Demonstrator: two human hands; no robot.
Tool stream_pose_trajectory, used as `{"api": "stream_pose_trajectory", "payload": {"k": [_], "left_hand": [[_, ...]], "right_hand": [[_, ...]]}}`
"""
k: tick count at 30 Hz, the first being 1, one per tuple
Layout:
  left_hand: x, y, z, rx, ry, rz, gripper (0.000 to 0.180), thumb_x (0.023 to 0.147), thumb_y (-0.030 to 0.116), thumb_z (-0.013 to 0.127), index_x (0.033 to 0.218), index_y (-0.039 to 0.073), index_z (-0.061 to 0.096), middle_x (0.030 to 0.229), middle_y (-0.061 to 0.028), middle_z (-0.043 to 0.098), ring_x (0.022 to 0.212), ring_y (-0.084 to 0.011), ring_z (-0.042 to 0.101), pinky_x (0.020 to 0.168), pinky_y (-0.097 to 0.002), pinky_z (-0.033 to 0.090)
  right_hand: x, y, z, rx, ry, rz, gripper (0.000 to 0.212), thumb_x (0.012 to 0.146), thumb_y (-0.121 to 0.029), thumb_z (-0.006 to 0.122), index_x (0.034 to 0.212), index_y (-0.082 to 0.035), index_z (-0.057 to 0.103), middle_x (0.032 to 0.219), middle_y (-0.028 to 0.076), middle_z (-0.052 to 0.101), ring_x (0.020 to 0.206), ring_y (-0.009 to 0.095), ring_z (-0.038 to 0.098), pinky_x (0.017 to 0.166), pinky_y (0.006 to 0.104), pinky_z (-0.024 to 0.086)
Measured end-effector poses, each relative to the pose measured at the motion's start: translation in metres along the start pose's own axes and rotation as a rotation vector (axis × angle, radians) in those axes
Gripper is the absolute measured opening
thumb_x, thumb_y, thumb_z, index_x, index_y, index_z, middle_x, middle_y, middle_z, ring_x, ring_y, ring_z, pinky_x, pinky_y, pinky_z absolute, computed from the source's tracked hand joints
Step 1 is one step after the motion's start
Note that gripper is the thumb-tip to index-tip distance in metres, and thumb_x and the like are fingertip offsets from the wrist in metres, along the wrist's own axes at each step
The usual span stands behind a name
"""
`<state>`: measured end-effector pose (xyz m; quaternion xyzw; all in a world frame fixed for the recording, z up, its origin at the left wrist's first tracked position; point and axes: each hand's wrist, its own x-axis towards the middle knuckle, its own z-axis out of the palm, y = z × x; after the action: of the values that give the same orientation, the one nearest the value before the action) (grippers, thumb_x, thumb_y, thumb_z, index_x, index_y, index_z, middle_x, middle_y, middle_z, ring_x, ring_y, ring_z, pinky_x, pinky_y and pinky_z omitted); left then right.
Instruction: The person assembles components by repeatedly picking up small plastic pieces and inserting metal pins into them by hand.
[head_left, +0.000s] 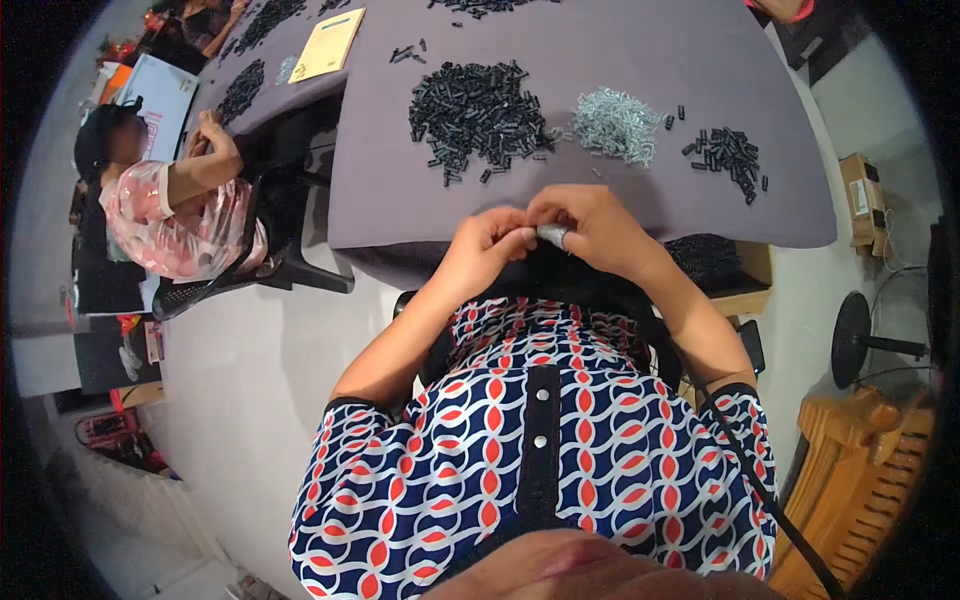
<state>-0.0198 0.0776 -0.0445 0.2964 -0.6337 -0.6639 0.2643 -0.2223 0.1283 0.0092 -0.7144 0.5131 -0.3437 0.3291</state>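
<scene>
My left hand (482,252) and my right hand (598,230) meet at the near edge of the table, fingertips pinched together. Whatever sits between the fingers is hidden or too small to name. Silvery wrapping (553,236) covers a digit of my right hand. Beyond the hands, a large heap of small black pieces (475,115) lies on the cloth. To its right is a pile of small shiny silvery pieces (612,125), and farther right a smaller pile of black pieces (730,157).
A grey cloth (390,190) covers the table. A yellow booklet (327,46) lies at the far left. Another person (180,200) sits at left on a black chair (290,265). An open box (735,285) stands under the table's right side, with a black fan (852,340) farther right.
</scene>
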Motion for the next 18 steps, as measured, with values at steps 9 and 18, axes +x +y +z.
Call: {"api": "stream_pose_trajectory", "payload": {"k": [9,18], "left_hand": [[-0.021,0.006,-0.009,-0.168,-0.274,-0.223,0.015,0.097,0.008,0.058,0.106,-0.003,0.063,0.088,-0.0048,0.068,0.078,-0.0101,0.064,0.073,-0.0236,0.053],[-0.017,-0.014,-0.019,-0.722,-0.071,-0.167,0.014,0.099,0.011,0.056,0.108,0.001,0.061,0.087,-0.0053,0.066,0.072,-0.0114,0.061,0.065,-0.0233,0.051]], "right_hand": [[-0.006,0.025,0.014,0.633,-0.352,0.245,0.016,0.08,0.001,0.073,0.092,-0.003,0.064,0.082,0.0,0.066,0.073,0.007,0.06,0.064,0.0228,0.047],[0.01,0.005,-0.005,0.378,-0.099,0.216,0.013,0.087,-0.012,0.07,0.098,-0.006,0.065,0.081,0.0,0.066,0.072,0.008,0.061,0.062,0.0244,0.048]]}}
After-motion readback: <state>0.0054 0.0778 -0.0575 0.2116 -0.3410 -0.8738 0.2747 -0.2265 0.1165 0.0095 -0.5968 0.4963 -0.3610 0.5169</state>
